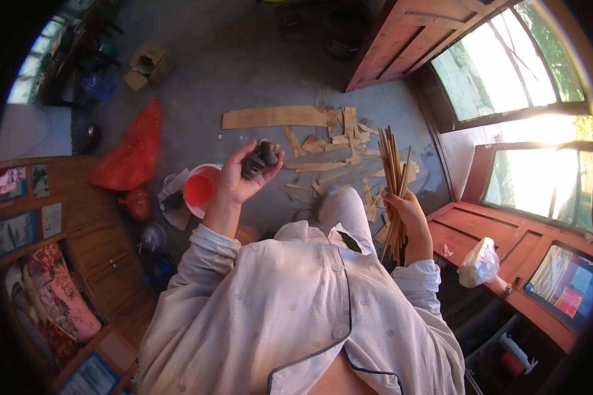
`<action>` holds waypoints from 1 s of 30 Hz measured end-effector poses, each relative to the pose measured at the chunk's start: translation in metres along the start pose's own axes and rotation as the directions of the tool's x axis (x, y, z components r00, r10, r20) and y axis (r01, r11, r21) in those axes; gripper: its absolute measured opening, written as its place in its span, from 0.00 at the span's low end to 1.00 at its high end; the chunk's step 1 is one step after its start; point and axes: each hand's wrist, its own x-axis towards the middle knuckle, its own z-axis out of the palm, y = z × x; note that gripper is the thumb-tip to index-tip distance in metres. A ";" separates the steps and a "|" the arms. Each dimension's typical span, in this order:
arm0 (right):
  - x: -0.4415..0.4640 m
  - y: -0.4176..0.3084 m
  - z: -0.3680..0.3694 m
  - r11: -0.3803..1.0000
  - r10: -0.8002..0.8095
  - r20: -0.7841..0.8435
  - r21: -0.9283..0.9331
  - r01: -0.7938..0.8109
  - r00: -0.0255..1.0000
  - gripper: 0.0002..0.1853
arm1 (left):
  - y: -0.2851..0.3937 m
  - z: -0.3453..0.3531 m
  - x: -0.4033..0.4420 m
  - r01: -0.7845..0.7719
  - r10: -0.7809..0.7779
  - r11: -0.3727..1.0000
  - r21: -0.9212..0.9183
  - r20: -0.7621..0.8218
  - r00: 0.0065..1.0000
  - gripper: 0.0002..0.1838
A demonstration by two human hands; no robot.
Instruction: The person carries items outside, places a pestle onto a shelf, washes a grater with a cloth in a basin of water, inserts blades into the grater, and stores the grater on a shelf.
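In the head view, my left hand is raised palm up, with its fingers curled around a dark grey, rounded object; whether it is one piece or two, I cannot tell. A bundle of thin brown wooden sticks stands nearly upright in my right hand, whose fingers are wrapped around the middle of it. The sticks fan out slightly at the top. Below and beyond both hands, flattened cardboard strips and torn pieces lie scattered on the grey floor.
A red bucket and red plastic bags are at left, near a wooden cabinet. An open cardboard box sits farther back. At right are a red-brown desk, a white plastic bag and an open door.
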 end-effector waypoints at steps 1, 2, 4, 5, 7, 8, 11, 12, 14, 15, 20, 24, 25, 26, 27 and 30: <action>0.016 -0.012 0.006 1.000 0.005 0.018 -0.014 -0.005 1.000 0.09 | 0.010 0.000 0.007 -0.020 0.019 0.999 -0.032 -0.039 0.999 0.14; 0.035 -0.024 0.012 1.000 0.003 0.037 -0.028 -0.002 0.999 0.09 | 0.021 0.000 0.015 -0.046 0.041 0.997 -0.061 -0.073 0.996 0.14; 0.073 -0.052 0.019 0.998 -0.021 0.090 -0.051 0.025 0.996 0.09 | 0.036 0.008 0.035 -0.101 0.079 0.985 -0.139 -0.158 0.984 0.14; 0.094 -0.066 0.024 0.997 -0.009 0.098 -0.071 0.016 0.995 0.09 | 0.047 0.014 0.045 -0.121 0.089 0.978 -0.169 -0.183 0.979 0.15; 0.147 -0.093 0.034 0.994 -0.011 0.114 -0.111 0.024 0.993 0.10 | 0.074 0.015 0.071 -0.143 0.111 0.972 -0.186 -0.172 0.979 0.15; 0.182 -0.104 0.038 0.992 0.005 0.130 -0.126 0.011 0.992 0.11 | 0.090 0.014 0.086 -0.158 0.121 0.967 -0.202 -0.184 0.975 0.16; 0.261 -0.163 0.067 0.996 0.014 0.196 -0.092 0.004 0.980 0.11 | 0.135 0.030 0.120 -0.237 0.180 0.949 -0.209 -0.258 0.949 0.16; 0.281 -0.188 0.080 0.997 -0.002 0.215 -0.079 0.019 0.977 0.10 | 0.152 0.038 0.129 -0.244 0.184 0.952 -0.186 -0.292 0.939 0.16; 0.320 -0.235 0.105 0.997 -0.018 0.241 -0.064 0.034 0.970 0.10 | 0.184 0.055 0.142 -0.270 0.211 0.949 -0.165 -0.309 0.927 0.16; 0.339 -0.257 0.117 0.997 -0.022 0.253 -0.060 0.038 0.967 0.10 | 0.199 0.066 0.147 -0.293 0.238 0.942 -0.166 -0.290 0.927 0.16; 0.419 -0.339 0.174 0.999 -0.005 0.298 0.045 -0.008 0.955 0.09 | 0.259 0.089 0.172 -0.435 0.346 0.863 -0.257 -0.327 0.879 0.15; 0.485 -0.392 0.203 0.999 -0.051 0.252 0.011 0.050 0.966 0.13 | 0.322 0.101 0.212 -0.468 0.336 0.828 -0.308 -0.396 0.855 0.16; 0.502 -0.407 0.208 0.999 -0.043 0.206 -0.023 0.049 0.978 0.13 | 0.343 0.101 0.228 -0.450 0.326 0.838 -0.308 -0.378 0.866 0.16; 0.521 -0.421 0.211 0.997 -0.033 0.160 -0.058 0.042 0.987 0.13 | 0.366 0.098 0.247 -0.431 0.314 0.848 -0.308 -0.363 0.877 0.16; 0.540 -0.433 0.214 0.996 -0.018 0.111 -0.089 0.028 0.994 0.14 | 0.391 0.100 0.265 -0.410 0.298 0.859 -0.307 -0.352 0.887 0.16; 0.610 -0.460 0.213 0.995 0.011 0.000 -0.097 -0.011 1.000 0.14 | 0.470 0.123 0.336 -0.332 0.252 0.904 -0.270 -0.291 0.923 0.15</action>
